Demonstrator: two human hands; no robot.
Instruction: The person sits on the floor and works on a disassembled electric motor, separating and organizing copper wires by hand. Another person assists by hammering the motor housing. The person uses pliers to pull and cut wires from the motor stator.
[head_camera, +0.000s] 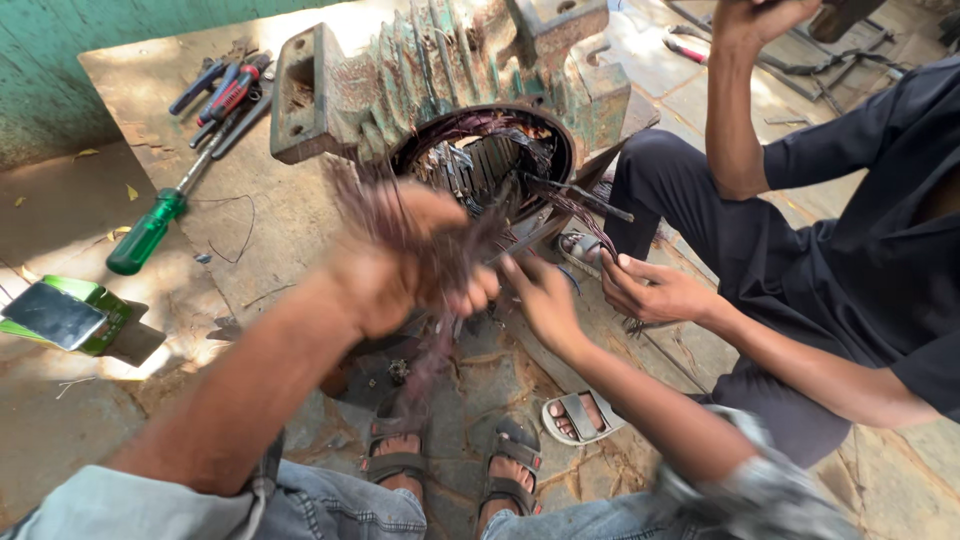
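Left hand (395, 265) has a closed grip on a bundle of reddish copper winding wire (440, 250), blurred, right in front of the motor stator housing (440, 80) lying on its side on a board (150, 120). Right hand (540, 295) is just beside the bundle; can't tell its grip. A co-worker's hand (655, 290) pinches wires at the stator bore. Green-handled screwdriver (150, 230) sits on the board, left.

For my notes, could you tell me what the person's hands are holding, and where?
The left hand grips a bundle of copper wires near its upper end, close to the motor housing. The right hand touches the same wires; its grip is unclear.
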